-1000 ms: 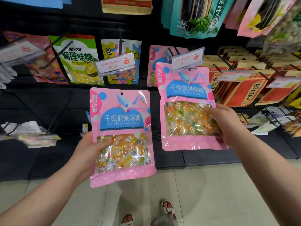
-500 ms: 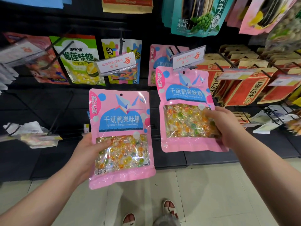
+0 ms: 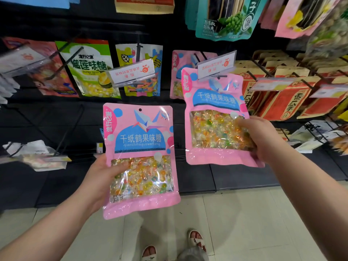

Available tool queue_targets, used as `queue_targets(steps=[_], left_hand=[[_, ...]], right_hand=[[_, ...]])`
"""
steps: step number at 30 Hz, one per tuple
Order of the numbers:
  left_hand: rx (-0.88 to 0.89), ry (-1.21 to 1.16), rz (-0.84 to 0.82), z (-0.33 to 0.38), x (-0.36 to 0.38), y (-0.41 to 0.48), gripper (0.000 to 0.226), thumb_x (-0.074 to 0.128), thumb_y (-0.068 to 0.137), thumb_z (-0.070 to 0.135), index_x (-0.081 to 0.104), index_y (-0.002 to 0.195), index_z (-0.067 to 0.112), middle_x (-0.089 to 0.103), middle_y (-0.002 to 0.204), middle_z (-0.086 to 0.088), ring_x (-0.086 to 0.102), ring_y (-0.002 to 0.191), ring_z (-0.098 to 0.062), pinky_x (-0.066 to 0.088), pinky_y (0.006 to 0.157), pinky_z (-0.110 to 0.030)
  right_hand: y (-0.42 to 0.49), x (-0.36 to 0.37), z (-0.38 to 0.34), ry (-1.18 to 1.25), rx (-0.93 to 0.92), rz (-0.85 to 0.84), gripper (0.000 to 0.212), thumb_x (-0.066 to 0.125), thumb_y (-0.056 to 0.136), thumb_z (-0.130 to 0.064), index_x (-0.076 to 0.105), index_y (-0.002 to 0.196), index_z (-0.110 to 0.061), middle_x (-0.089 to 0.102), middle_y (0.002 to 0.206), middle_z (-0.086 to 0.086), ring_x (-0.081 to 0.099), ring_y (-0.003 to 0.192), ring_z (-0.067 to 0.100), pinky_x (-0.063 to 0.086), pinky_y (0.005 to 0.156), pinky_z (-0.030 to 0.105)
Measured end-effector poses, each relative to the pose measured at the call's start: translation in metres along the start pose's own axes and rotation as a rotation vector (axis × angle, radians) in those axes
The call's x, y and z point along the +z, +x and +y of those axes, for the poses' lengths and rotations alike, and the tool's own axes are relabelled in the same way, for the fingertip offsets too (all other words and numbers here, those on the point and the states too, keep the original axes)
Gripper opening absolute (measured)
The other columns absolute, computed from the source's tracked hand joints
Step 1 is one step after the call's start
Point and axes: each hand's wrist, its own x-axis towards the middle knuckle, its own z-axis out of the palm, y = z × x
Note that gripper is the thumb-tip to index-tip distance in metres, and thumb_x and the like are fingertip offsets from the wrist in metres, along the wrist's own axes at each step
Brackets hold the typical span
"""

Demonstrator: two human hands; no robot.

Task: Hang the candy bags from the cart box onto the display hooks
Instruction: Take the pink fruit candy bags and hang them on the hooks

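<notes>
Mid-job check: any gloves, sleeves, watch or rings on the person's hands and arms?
No gloves on the left hand or the right hand. The left forearm and the right forearm are bare to the frame edge; no sleeve shows. No watch, bracelet or ring is visible.

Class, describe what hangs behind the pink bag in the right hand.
A matching hung bag sits behind the held bag; only its left part shows. Its remainder is covered.
</notes>
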Motion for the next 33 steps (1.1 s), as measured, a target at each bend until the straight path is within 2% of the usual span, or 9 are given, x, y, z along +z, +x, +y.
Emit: queue_targets(steps=[3, 7, 9, 11, 16, 18, 21, 28, 33], left_hand=[[0.003, 0.002, 0.007, 0.001, 0.001, -0.002, 0.027, 0.065, 0.085, 0.001, 0.064, 0.103, 0.02, 0.072, 0.102, -0.01, 0.064, 0.104, -0.038, 0.043, 0.099, -0.062], [-0.003, -0.005, 0.017, 0.0, -0.002, -0.002, 0.026, 0.065, 0.085, 0.001, 0.064, 0.102, 0.021, 0.073, 0.101, -0.01, 0.065, 0.102, -0.037, 0.045, 0.097, -0.061], [-0.006, -0.025, 0.012, -0.001, -0.006, -0.002, 0.026, 0.064, 0.085, 0.002, 0.064, 0.105, 0.019, 0.072, 0.106, -0.013, 0.065, 0.102, -0.037, 0.046, 0.096, -0.06], [0.001, -0.035, 0.0, -0.004, -0.011, 0.0, 0.029, 0.064, 0.085, 0.002, 0.063, 0.111, 0.015, 0.07, 0.112, -0.016, 0.065, 0.101, -0.036, 0.048, 0.091, -0.055], [0.023, -0.089, -0.046, -0.009, -0.024, 0.004, 0.045, 0.069, 0.072, 0.01, 0.063, 0.116, 0.015, 0.073, 0.106, -0.012, 0.072, 0.091, -0.03, 0.056, 0.068, -0.042], [0.032, -0.102, -0.049, -0.011, -0.027, 0.007, 0.046, 0.069, 0.068, 0.012, 0.063, 0.114, 0.017, 0.074, 0.103, -0.011, 0.074, 0.086, -0.029, 0.057, 0.063, -0.041], [0.056, -0.105, -0.077, -0.016, -0.027, 0.016, 0.047, 0.068, 0.068, 0.01, 0.064, 0.114, 0.017, 0.073, 0.106, -0.015, 0.071, 0.092, -0.036, 0.056, 0.072, -0.048], [0.116, -0.126, -0.08, -0.03, 0.0, 0.027, 0.048, 0.069, 0.069, 0.011, 0.063, 0.115, 0.019, 0.073, 0.107, -0.015, 0.071, 0.094, -0.038, 0.054, 0.081, -0.059], [0.26, -0.151, 0.013, -0.06, 0.025, 0.036, 0.046, 0.068, 0.066, 0.007, 0.068, 0.111, 0.016, 0.075, 0.103, -0.013, 0.073, 0.09, -0.031, 0.062, 0.066, -0.041]], right_hand=[[-0.003, 0.004, 0.004, -0.018, -0.03, -0.051, 0.012, 0.063, 0.084, -0.012, 0.064, 0.096, -0.011, 0.059, 0.081, 0.013, 0.052, 0.074, 0.026, 0.044, 0.066, 0.038], [-0.004, 0.005, 0.007, 0.016, -0.007, -0.027, 0.009, 0.063, 0.087, -0.015, 0.058, 0.082, -0.021, 0.066, 0.094, 0.013, 0.059, 0.081, 0.028, 0.052, 0.082, 0.046], [-0.001, 0.003, 0.007, 0.031, -0.006, -0.009, 0.004, 0.062, 0.087, -0.014, 0.061, 0.089, -0.018, 0.063, 0.084, 0.009, 0.058, 0.075, 0.026, 0.052, 0.073, 0.04], [0.002, 0.0, 0.006, 0.031, -0.015, -0.001, 0.017, 0.062, 0.087, -0.014, 0.063, 0.104, -0.011, 0.057, 0.072, 0.004, 0.053, 0.061, 0.02, 0.046, 0.059, 0.03], [0.004, -0.004, 0.009, 0.058, -0.042, -0.025, 0.018, 0.06, 0.09, -0.018, 0.06, 0.108, -0.013, 0.058, 0.072, 0.0, 0.058, 0.042, 0.006, 0.046, 0.041, 0.02], [0.007, -0.006, 0.016, 0.054, -0.076, -0.044, 0.021, 0.06, 0.089, -0.018, 0.061, 0.11, -0.016, 0.064, 0.082, 0.003, 0.064, 0.058, 0.013, 0.05, 0.049, 0.028], [0.013, -0.007, 0.026, 0.059, -0.154, -0.028, 0.015, 0.063, 0.087, -0.014, 0.064, 0.1, -0.021, 0.07, 0.092, 0.006, 0.066, 0.076, 0.023, 0.056, 0.066, 0.042], [0.033, -0.01, 0.052, 0.065, -0.303, -0.004, 0.018, 0.065, 0.086, -0.012, 0.061, 0.093, -0.029, 0.071, 0.088, -0.007, 0.068, 0.083, 0.016, 0.055, 0.072, 0.036], [0.052, -0.016, 0.077, 0.099, -0.375, -0.03, 0.021, 0.068, 0.083, -0.011, 0.065, 0.101, -0.022, 0.074, 0.084, -0.005, 0.068, 0.07, 0.009, 0.051, 0.06, 0.026]])
